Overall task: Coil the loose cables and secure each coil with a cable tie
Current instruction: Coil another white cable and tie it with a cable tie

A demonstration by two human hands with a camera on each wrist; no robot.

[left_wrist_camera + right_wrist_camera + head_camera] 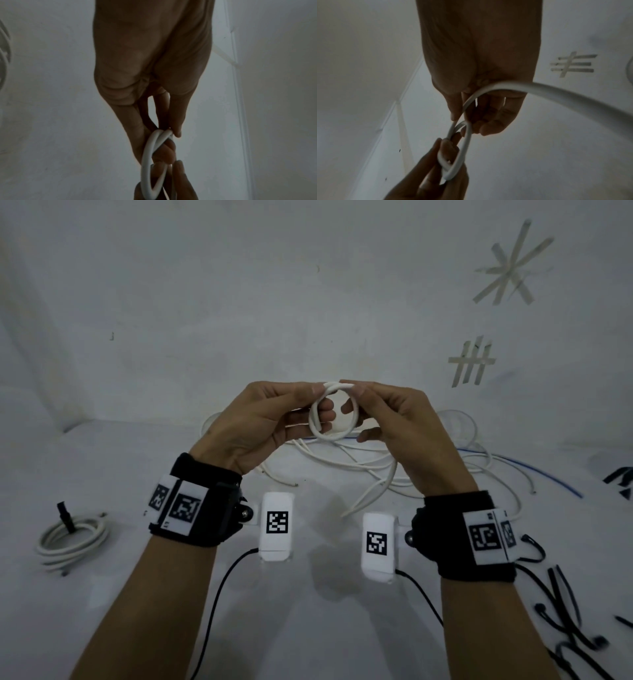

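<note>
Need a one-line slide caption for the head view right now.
Left hand and right hand hold a small loop of thick white cable above tangled white cables; tied coil at left.

We're working raised above the worktop [144, 594], with bare surface under our forearms, so there's room to drop straight down. Just beyond our hands, the tangle of loose white cables [359, 463] sprawls across the middle and trails off right with a thin blue wire [534, 472], blocking any forward reach. On the left a tied grey coil [73, 537] sits well apart, with bare worktop between it and us. Near right, black cable ties [565, 614] litter the edge. Behind everything, the wall [239, 302] closes us off.
</note>
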